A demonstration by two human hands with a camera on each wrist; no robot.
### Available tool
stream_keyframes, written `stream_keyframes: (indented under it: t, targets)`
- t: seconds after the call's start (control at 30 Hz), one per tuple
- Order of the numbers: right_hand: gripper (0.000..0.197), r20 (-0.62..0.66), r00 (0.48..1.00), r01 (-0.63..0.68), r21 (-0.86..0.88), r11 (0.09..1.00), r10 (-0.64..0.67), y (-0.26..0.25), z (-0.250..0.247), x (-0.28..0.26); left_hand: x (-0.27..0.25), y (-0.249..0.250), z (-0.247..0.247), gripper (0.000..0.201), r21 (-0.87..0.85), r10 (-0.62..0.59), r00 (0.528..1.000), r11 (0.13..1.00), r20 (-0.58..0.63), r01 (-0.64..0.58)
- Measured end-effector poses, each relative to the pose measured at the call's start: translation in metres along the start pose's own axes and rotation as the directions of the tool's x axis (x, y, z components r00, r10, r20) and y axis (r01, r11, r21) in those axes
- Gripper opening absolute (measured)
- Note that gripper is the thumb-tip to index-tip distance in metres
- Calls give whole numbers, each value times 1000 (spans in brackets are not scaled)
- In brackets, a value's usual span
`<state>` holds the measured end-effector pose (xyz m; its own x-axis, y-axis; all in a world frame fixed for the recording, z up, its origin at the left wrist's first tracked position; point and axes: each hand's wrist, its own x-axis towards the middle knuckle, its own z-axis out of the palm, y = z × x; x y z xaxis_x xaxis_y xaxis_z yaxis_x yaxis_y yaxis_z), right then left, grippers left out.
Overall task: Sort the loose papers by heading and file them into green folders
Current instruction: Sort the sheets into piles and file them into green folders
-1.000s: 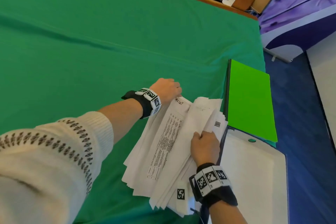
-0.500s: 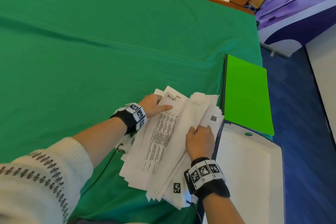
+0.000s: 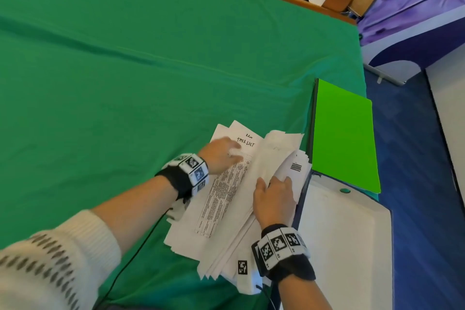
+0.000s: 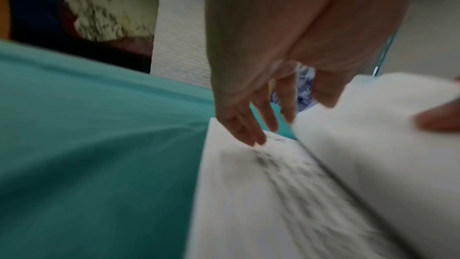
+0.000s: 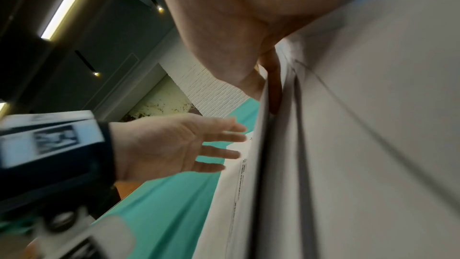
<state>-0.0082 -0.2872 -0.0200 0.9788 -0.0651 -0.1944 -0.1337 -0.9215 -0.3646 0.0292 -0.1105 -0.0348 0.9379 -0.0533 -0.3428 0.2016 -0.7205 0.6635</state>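
White loose papers [image 3: 226, 199] lie unsorted under straight left fingers [image 3: 232, 145], right fingers [image 3: 281, 181] curl under lifted sheets, green folder [image 3: 343, 133] beyond them closed: filing not begun.

Cream patterned sleeve [image 3: 50, 259], marker-tagged black wristbands [image 3: 281, 251]

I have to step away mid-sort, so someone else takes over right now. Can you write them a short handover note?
Left hand: open, fingers straight, resting on the top sheet headed "TASK LIST".
Right hand: grip on the lifted right-hand part of the paper stack, fingers tucked between sheets.
Things: all papers sit in one loose pile on the green cloth. One green folder lies closed to the right of the pile, beside a white case.
Done: no separate heaps and nothing filed that can be seen.
Left: sort the sheets by heading, then file them into green folders.
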Motion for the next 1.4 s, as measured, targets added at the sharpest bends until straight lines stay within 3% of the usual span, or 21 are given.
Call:
stream_keyframes:
  t: [0.07, 0.1, 0.23, 0.33, 0.4, 0.53, 0.67, 0.73, 0.77, 0.8, 0.87, 0.9, 0.93, 0.97, 1.03, 1.13, 1.23, 1.33, 1.4]
  targets:
    - [37, -18, 1000, -3, 19, 1000, 3, 2, 0, 1, 26, -10, -16, 51, 158, -48, 990, 985, -134, 69]
    - [37, -23, 1000, -4, 25, 1000, 5, 3, 1, 1, 38, -14, -24, 52, 231, -60, 988, 969, -143, 92]
    - [37, -31, 999, -7, 34, 999, 8, 9, 3, 4, 66, -22, -38, 36, 403, -68, 997, 912, -34, 76]
    - [37, -44, 999, -7, 55, 998, 10, 12, 6, 5, 69, -19, -41, 7, 472, 40, 996, 882, -82, 3]
    - [36, -49, 999, -11, 69, 998, 14, 12, 7, 6, 69, -18, -43, 12, 544, 136, 987, 836, -81, -71]
    - [35, -61, 998, -7, 76, 997, 12, 10, 9, 5, 70, -12, -51, 30, 684, 287, 957, 689, 47, -240]
    - [35, -60, 998, -3, 40, 999, 6, 8, 7, 4, 61, 1, -56, 27, 735, 449, 892, 586, 58, -343]
    - [35, -56, 998, -7, 29, 1000, 9, 6, 6, 3, 53, 6, -49, 27, 683, 450, 893, 654, -6, -325]
    - [34, -52, 999, -8, 23, 1000, 9, 5, 6, 3, 47, 9, -44, 32, 614, 405, 913, 734, -53, -290]
    - [34, -51, 999, -6, 21, 1000, 8, 4, 5, 2, 40, 11, -38, 38, 493, 321, 942, 838, -102, -232]
    - [35, -54, 999, -6, 19, 1000, 7, 4, 4, 1, 21, 13, -24, 50, 27, 57, 993, 998, -105, -54]
    - [36, -56, 998, -7, 19, 1000, 8, 5, 3, 1, 9, 14, -18, 56, -244, -82, 997, 967, -10, 77]
    - [38, -59, 998, -7, 26, 1000, 8, 5, 3, 1, -3, 14, -12, 59, -436, -171, 979, 877, 109, 202]
    - [42, -66, 998, -5, 41, 999, 8, 5, 3, 0, -13, 14, -6, 60, -528, -200, 957, 801, 208, 282]
    - [54, -80, 997, -5, 79, 997, 12, 1, 2, -3, -30, 12, 8, 50, -564, -173, 935, 758, 310, 328]
    - [71, -55, 998, -21, 44, 999, 23, -6, 0, -5, -41, 8, 25, 34, -562, -77, 946, 788, 313, 251]
    - [60, -37, 999, 3, -3, 1000, -3, -5, 1, -4, -37, 3, 27, 33, -502, -2, 957, 851, 290, 155]
    - [41, -14, 1000, 20, -42, 999, -21, 2, 0, -3, -18, 1, 17, 37, -205, 20, 987, 979, 161, 14]
    - [38, -28, 999, 18, -30, 999, -18, 5, -1, -1, 3, -5, 4, 47, 26, -50, 998, 998, -34, 51]
